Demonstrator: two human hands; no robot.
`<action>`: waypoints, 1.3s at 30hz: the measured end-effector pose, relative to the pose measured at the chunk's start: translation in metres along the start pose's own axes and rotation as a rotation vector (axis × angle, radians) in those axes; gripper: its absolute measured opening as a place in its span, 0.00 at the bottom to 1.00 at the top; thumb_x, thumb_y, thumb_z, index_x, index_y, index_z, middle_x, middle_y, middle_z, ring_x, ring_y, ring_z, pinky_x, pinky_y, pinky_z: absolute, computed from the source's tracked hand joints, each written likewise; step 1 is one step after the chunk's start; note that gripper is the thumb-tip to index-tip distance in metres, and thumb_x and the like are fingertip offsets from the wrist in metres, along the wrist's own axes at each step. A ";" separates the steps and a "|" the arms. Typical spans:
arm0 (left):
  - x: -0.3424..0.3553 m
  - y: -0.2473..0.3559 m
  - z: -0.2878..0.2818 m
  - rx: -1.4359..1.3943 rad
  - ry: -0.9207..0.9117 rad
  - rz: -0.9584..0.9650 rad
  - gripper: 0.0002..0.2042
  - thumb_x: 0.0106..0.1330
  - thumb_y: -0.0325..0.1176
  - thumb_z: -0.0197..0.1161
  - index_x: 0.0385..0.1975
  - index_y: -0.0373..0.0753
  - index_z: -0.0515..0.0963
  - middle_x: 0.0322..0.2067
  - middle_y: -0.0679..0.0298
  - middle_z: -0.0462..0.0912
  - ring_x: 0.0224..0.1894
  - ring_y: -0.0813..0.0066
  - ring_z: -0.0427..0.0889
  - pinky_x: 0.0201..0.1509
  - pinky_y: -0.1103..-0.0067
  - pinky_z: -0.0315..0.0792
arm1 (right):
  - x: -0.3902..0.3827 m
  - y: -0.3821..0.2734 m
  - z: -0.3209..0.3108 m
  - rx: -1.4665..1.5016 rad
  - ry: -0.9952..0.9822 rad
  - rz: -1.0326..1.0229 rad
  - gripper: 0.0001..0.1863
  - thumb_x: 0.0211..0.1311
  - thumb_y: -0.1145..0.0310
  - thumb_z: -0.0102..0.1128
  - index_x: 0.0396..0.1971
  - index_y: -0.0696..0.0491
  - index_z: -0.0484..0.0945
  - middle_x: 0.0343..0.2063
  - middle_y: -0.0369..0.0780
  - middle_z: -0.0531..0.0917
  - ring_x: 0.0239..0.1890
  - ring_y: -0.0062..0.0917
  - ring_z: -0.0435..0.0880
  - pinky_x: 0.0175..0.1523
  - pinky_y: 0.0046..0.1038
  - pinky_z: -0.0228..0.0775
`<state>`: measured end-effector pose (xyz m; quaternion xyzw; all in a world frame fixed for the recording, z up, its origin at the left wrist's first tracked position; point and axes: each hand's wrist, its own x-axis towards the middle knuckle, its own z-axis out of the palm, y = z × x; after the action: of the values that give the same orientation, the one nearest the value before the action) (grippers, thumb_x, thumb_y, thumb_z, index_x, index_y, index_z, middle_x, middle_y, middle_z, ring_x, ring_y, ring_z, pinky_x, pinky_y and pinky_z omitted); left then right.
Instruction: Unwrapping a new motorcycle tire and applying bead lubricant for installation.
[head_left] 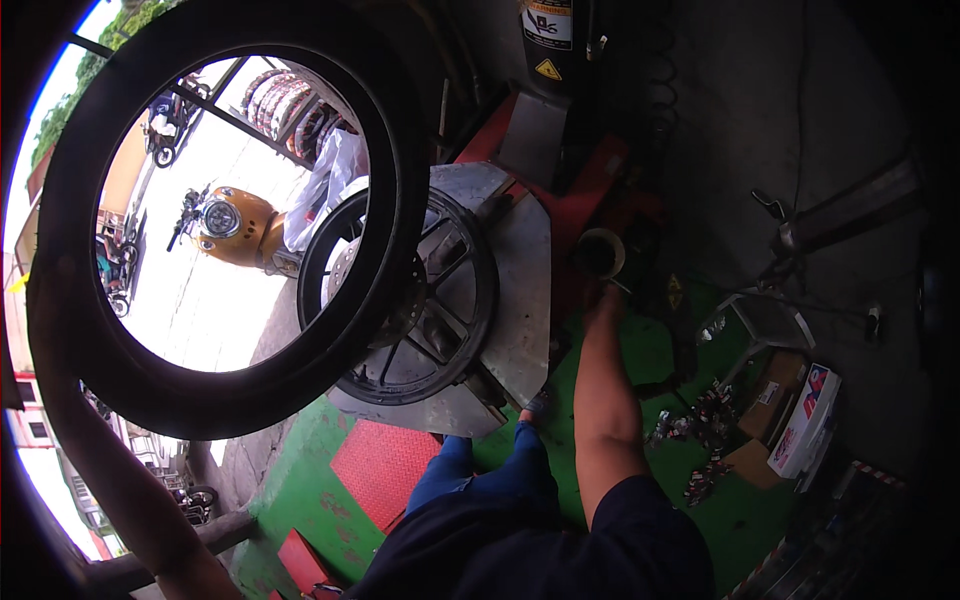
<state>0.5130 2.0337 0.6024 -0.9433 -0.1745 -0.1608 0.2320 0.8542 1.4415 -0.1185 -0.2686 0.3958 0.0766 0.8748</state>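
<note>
A black motorcycle tire (400,200) without a rim is held up at the left, close to the camera. My left hand (55,285) grips its outer left side; the hand is dark and its fingers are hard to make out. Behind the tire's lower right part, a black spoked wheel rim (487,290) with a brake disc lies flat on the metal turntable (530,250) of a tire changer. My right hand (606,297) reaches forward to a round tub (600,236) beside the machine. A thin pale stick shows by that hand, whose fingers are lost in shadow.
The machine's column (545,110) rises behind the turntable. A red textured plate (385,470) lies on the green floor (320,500). Cardboard boxes (775,400) and a white box (805,420) stand at the right. An orange motorcycle (240,225) is seen through the tire.
</note>
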 end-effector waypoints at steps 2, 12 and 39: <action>-0.001 -0.002 -0.005 0.067 -0.005 0.027 0.22 0.77 0.33 0.54 0.70 0.40 0.68 0.67 0.55 0.72 0.71 0.60 0.69 0.76 0.67 0.60 | 0.004 0.011 -0.008 0.120 -0.111 0.063 0.13 0.68 0.68 0.56 0.48 0.58 0.78 0.45 0.43 0.85 0.43 0.32 0.88 0.45 0.30 0.87; 0.037 0.178 -0.040 -0.863 -0.106 -0.478 0.37 0.61 0.49 0.67 0.66 0.30 0.70 0.58 0.51 0.79 0.59 0.60 0.78 0.66 0.71 0.68 | -0.064 -0.032 0.048 -0.016 -0.120 -0.130 0.14 0.68 0.66 0.62 0.49 0.57 0.79 0.39 0.41 0.86 0.36 0.25 0.86 0.44 0.26 0.83; 0.050 0.177 -0.040 -0.738 -0.092 -0.370 0.32 0.58 0.49 0.68 0.58 0.31 0.77 0.48 0.54 0.86 0.48 0.66 0.84 0.59 0.72 0.73 | -0.348 0.014 0.174 -1.055 -1.253 -1.117 0.13 0.64 0.72 0.66 0.48 0.55 0.82 0.39 0.45 0.87 0.42 0.41 0.88 0.46 0.34 0.80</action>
<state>0.6193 1.8795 0.5879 -0.9221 -0.2819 -0.2093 -0.1626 0.7285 1.5729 0.2257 -0.6828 -0.4067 -0.0522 0.6047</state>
